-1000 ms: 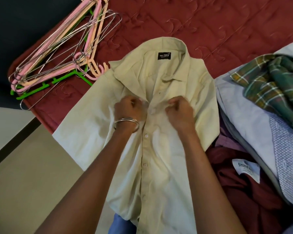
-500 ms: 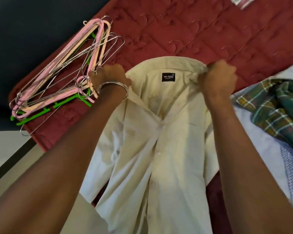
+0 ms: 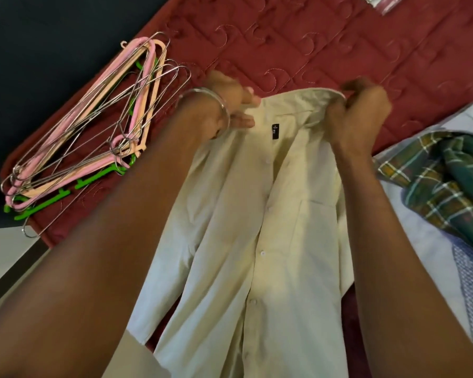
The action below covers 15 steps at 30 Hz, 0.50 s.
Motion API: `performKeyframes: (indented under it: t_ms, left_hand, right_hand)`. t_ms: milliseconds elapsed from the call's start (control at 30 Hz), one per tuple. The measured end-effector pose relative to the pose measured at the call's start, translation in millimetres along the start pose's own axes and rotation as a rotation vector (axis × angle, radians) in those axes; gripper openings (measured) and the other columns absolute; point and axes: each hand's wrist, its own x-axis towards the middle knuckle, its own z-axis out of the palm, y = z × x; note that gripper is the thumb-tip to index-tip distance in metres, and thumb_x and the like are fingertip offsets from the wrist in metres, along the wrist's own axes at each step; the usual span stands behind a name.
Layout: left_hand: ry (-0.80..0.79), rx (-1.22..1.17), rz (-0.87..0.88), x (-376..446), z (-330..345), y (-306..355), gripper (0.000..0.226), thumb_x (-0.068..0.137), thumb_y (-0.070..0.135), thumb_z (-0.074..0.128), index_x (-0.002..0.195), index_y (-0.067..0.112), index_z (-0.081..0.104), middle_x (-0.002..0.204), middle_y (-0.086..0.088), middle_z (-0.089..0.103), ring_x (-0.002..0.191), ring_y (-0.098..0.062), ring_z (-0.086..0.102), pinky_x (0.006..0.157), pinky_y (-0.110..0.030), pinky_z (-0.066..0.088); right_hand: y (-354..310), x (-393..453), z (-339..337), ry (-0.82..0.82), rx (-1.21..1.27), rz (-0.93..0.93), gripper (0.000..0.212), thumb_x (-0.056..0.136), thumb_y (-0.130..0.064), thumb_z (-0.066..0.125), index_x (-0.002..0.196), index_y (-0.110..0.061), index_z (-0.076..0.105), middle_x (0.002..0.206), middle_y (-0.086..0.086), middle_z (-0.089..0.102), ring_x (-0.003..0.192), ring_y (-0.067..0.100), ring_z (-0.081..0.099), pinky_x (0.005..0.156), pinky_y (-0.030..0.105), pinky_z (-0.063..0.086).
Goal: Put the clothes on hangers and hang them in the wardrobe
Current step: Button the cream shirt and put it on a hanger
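both hands (image 3: pixel 284 105) have risen, pinching the shirt (image 3: pixel 279 241) collar, its length toward the viewer.

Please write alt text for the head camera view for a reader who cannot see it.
Two hands hold a cream shirt by its collar over a red quilted bed, the left hand at one side, the right hand pinching the other. Hangers lie piled to the left; a plaid garment lies to the right.

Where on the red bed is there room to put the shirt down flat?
The red quilt is bare above the cream shirt and right of the hangers. It's crowded on the right, where the plaid cloth and other clothes pile.
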Motion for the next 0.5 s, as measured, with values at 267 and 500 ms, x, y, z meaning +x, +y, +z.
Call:
performKeyframes:
  t_ms: [267,500]
  left_hand:
    - [0.518,0.301,0.756,8,-32,-110,0.025,0.089,0.020,0.055,0.101,0.001,0.065,0.080,-0.007,0.064,0.070,-0.017,0.058,0.064,-0.015,0.045]
    - [0.272,1.455,0.471,-17,-51,-207,0.074,0.087,0.061,0.044,0.148,0.047,0.006,0.160,0.004,0.006,0.145,-0.031,0.014,0.111,-0.053,0.017]
  right_hand:
    - [57,-64,19,0.002,0.203,-0.200,0.039,0.094,-0.013,0.048,0.131,0.000,0.052,0.124,0.018,0.055,0.111,0.028,0.055,0.089,0.045,0.051]
    - [121,-143,40,-0.401,-0.603,-0.462,0.062,0.095,-0.056,0.034,0.151,-0.032,0.026,0.160,0.001,0.019,0.146,0.031,0.019,0.114,0.058,0.017]
